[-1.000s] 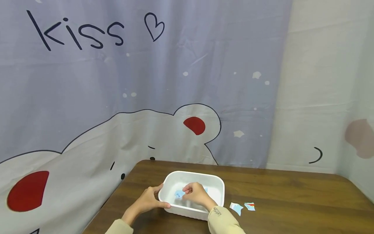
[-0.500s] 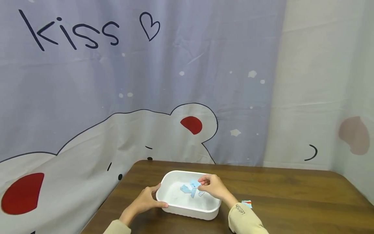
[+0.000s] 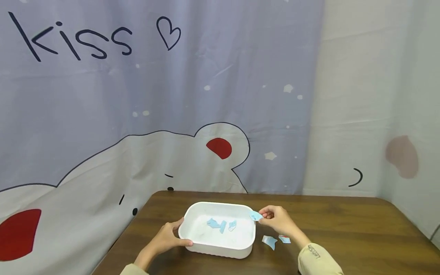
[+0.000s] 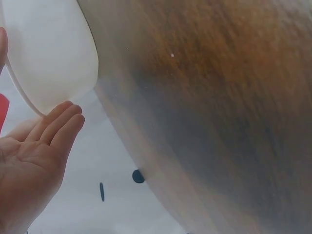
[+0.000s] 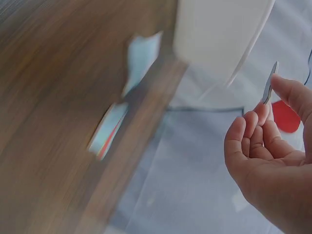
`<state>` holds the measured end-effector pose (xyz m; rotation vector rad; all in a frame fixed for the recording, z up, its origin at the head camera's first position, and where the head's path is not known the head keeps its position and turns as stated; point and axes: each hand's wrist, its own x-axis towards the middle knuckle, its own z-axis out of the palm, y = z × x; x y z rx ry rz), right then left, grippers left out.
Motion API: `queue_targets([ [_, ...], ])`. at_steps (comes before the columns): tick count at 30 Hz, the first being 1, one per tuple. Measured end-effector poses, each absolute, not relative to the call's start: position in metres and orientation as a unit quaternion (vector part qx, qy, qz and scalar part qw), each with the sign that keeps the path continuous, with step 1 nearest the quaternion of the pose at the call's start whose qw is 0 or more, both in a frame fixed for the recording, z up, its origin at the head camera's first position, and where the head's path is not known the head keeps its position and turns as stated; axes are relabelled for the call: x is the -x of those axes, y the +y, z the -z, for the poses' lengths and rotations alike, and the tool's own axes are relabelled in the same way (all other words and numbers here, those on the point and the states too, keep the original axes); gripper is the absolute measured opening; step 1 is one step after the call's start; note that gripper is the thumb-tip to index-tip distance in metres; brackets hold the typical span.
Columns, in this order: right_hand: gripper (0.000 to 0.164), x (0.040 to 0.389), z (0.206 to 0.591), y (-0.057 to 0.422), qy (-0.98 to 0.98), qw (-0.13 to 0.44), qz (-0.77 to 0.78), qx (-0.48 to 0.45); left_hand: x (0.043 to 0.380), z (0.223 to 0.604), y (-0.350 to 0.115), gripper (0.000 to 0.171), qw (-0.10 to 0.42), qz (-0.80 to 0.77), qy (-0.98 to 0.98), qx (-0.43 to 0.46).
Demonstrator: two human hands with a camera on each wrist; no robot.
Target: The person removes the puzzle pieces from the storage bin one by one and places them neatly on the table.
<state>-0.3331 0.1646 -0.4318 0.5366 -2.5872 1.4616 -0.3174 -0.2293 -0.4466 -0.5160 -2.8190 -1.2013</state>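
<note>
While left hand [image 3: 167, 237] grips left edge of tub [image 3: 220, 249], right hand [image 3: 279, 219] pinches a blue piece [image 3: 255, 215], edge-on only in right-wrist view

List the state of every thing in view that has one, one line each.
White box: upright, open-topped, on the table
Three blue pieces: lying inside the box
Held blue piece: raised, beside the box's right end
Two other pieces: lying on the table, right of the box
Left hand: gripping the box's left end
Right hand: pinching the held piece
Curtain: hanging, creased
</note>
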Motion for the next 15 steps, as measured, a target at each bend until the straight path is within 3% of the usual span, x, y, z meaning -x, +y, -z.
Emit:
queue_targets([
  [15, 0.027, 0.313, 0.449, 0.248, -0.892, 0.065, -0.434, -0.110, 0.317, 0.449, -0.233, 0.098, 0.014, 0.394, -0.904, 0.168],
])
